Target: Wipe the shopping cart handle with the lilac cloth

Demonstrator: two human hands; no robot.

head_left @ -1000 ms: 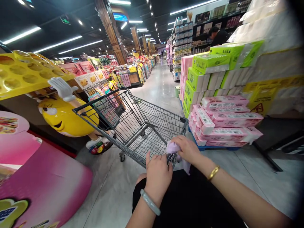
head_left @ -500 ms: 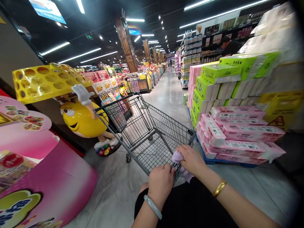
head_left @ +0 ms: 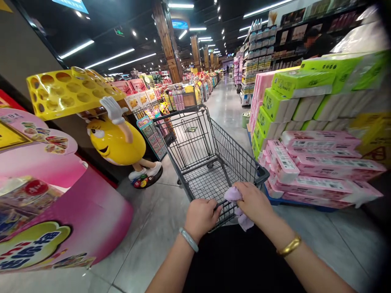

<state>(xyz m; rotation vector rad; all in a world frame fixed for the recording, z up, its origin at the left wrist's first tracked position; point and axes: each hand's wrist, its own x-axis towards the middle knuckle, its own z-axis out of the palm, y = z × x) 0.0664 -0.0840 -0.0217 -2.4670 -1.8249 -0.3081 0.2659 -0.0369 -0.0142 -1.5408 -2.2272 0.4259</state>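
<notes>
A grey wire shopping cart (head_left: 214, 171) stands right in front of me, with nothing visible in its basket. My left hand (head_left: 203, 217) is closed around the cart's near rim, and a pale bangle circles that wrist. To its right, my right hand (head_left: 252, 203) is closed on a lilac cloth (head_left: 233, 194), which lies against the same rim near the right corner. Part of the cloth hangs below the rim. The palm side of my right hand is hidden, and a gold bangle sits on that forearm.
At the left are a pink display bin (head_left: 106, 219) and a yellow candy-character figure (head_left: 117, 142). Stacked green tissue packs (head_left: 279, 106) and pink tissue packs (head_left: 324, 167) rise on a blue pallet (head_left: 305, 204) to the right. An aisle (head_left: 224, 93) runs ahead, and a person is partly visible behind the stack.
The cart's far end has swung to the right in view and now points more straight ahead. Both hands keep their hold, spaced slightly farther apart. The surroundings have shifted right and slightly upward.
</notes>
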